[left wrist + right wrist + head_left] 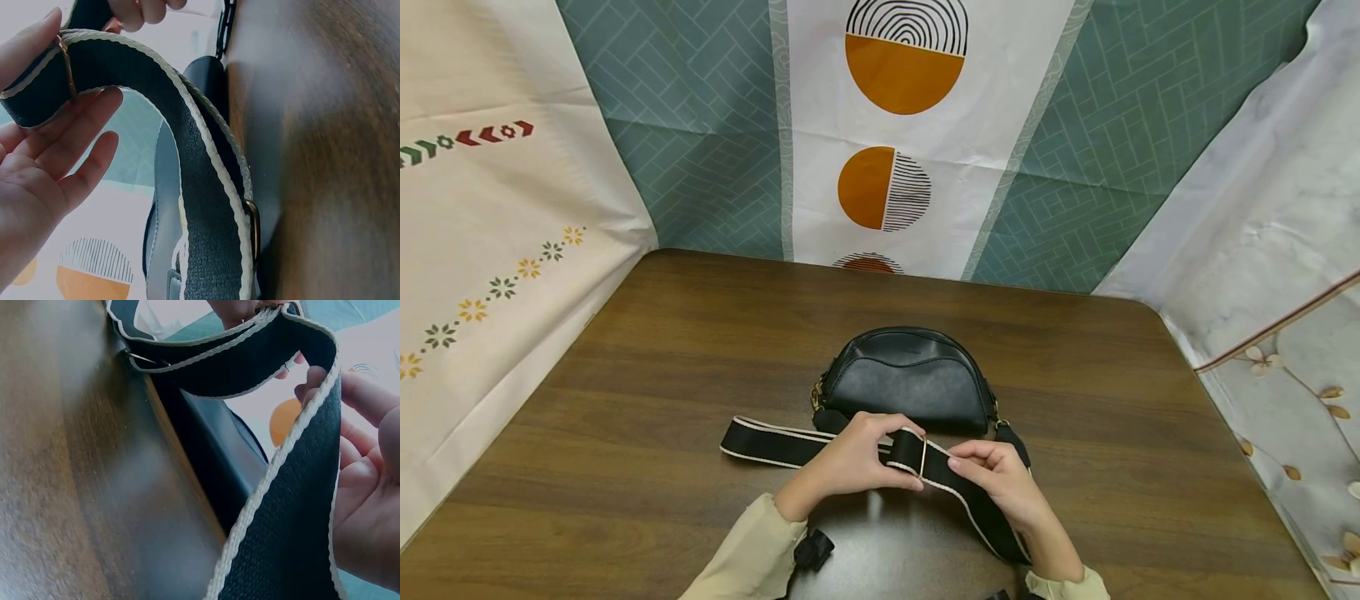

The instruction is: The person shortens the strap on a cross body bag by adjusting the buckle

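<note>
A black bag strap with cream edging (pixel 985 505) runs between my hands, in front of a black half-round handbag (pixel 902 379). Near the strap's gold slider (pixel 922 457), my left hand (pixel 857 457) grips a fold of the webbing between thumb and fingers. To the right of the slider, my right hand (pixel 1000 482) pinches the strap. In the left wrist view the slider (pixel 67 67) sits across the webbing beside the fingers. A second gold metal piece (pixel 252 232) shows lower on the strap. The right wrist view shows the strap (pixel 287 487) hanging in front of the right palm.
The bag stands on a brown wooden table (pixel 647 358). A loop of strap (pixel 767 442) extends left across the tabletop. Patterned cloths hang behind the table (pixel 700 150) and along both sides. A gold clasp (pixel 817 395) joins the strap to the bag's left end.
</note>
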`<state>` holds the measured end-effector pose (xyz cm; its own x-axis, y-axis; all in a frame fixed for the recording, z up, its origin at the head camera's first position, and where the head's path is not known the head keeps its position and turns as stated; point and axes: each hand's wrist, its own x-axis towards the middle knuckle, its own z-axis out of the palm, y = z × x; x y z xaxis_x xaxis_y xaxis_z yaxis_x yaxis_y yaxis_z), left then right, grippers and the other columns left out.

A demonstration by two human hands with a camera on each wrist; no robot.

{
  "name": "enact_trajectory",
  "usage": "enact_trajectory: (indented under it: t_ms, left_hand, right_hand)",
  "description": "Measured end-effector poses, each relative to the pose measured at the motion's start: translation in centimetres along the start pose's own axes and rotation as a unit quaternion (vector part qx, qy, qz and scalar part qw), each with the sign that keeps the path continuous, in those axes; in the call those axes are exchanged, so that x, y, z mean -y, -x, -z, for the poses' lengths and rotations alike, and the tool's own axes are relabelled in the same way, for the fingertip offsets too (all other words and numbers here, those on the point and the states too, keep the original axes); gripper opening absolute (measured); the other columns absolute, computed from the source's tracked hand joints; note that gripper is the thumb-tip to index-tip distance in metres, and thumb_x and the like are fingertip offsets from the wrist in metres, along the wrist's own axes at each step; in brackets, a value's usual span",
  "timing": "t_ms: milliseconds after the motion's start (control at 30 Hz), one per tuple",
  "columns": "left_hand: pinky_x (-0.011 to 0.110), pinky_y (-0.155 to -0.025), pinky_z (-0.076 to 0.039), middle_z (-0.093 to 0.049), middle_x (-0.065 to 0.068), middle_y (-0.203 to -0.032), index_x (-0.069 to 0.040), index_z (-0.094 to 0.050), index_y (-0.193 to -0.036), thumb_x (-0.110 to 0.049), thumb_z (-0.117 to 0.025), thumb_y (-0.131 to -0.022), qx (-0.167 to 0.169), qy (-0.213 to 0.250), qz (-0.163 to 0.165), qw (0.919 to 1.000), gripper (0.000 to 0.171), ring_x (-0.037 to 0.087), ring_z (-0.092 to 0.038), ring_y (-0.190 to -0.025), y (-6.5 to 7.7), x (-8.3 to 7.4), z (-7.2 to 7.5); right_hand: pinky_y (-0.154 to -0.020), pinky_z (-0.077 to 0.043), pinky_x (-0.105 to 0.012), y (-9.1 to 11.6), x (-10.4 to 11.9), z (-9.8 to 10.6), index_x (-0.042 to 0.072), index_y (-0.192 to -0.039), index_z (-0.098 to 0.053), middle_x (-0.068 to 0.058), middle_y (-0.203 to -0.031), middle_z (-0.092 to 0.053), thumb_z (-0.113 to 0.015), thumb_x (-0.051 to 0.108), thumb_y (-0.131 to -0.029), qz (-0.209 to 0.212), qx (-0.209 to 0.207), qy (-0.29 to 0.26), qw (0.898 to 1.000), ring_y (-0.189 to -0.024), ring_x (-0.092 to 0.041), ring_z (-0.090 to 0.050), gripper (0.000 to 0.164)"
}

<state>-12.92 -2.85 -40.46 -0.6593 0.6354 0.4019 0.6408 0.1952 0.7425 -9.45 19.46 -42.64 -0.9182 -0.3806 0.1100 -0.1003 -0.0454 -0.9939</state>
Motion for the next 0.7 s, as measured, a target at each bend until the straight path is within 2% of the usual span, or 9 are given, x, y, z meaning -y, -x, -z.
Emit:
enact_trajectory:
  t_ms: [133, 233, 433, 700]
  left_hand:
    - [0.018, -0.073, -0.045, -0.065, -0.001, -0.090, -0.008, -0.061, -0.098, -0.025, -0.081, -0.064, -0.001, 0.007, -0.001, 1.0000, 0.042, 0.003, -0.057, -0.081, -0.1, 0.0, 0.0]
    - [0.018, -0.074, -0.045, -0.065, -0.002, -0.089, -0.008, -0.061, -0.097, -0.025, -0.081, -0.064, -0.002, 0.017, 0.001, 0.9999, 0.042, 0.003, -0.057, -0.081, -0.1, -0.1, 0.0]
    - [0.019, -0.074, -0.045, -0.065, -0.001, -0.090, -0.008, -0.061, -0.096, -0.023, -0.081, -0.063, -0.004, 0.029, -0.006, 0.9995, 0.041, 0.003, -0.058, -0.080, -0.2, -0.1, 0.0]
    - [0.018, -0.073, -0.045, -0.065, -0.001, -0.089, -0.008, -0.061, -0.095, -0.022, -0.082, -0.063, -0.003, 0.031, -0.016, 0.9994, 0.041, 0.003, -0.058, -0.082, -0.1, -0.1, -0.4]
  right_hand:
    - [-0.061, -0.048, -0.021, -0.1, -0.2, -0.4, -0.014, -0.090, -0.060, 0.001, -0.082, -0.066, -0.055, -0.006, -0.084, 0.036, -0.016, 0.008, 0.999, -0.072, -0.008, -0.059, 0.011]
    - [-0.061, -0.048, -0.020, -0.2, -0.3, -0.7, -0.008, -0.088, -0.063, 0.002, -0.080, -0.065, -0.055, -0.008, -0.083, 0.048, -0.028, 0.001, 0.998, -0.072, -0.007, -0.059, 0.010]
    - [-0.063, -0.047, -0.019, -0.4, -0.3, -1.1, 0.014, -0.087, -0.069, 0.003, -0.080, -0.065, -0.053, -0.008, -0.084, 0.049, -0.028, -0.027, 0.998, -0.072, -0.007, -0.059, 0.027]
    - [-0.064, -0.047, -0.019, -0.8, -0.1, -1.8, 0.020, -0.087, -0.069, 0.005, -0.081, -0.065, -0.052, -0.008, -0.084, 0.054, -0.027, -0.047, 0.997, -0.074, -0.006, -0.059, 0.033]
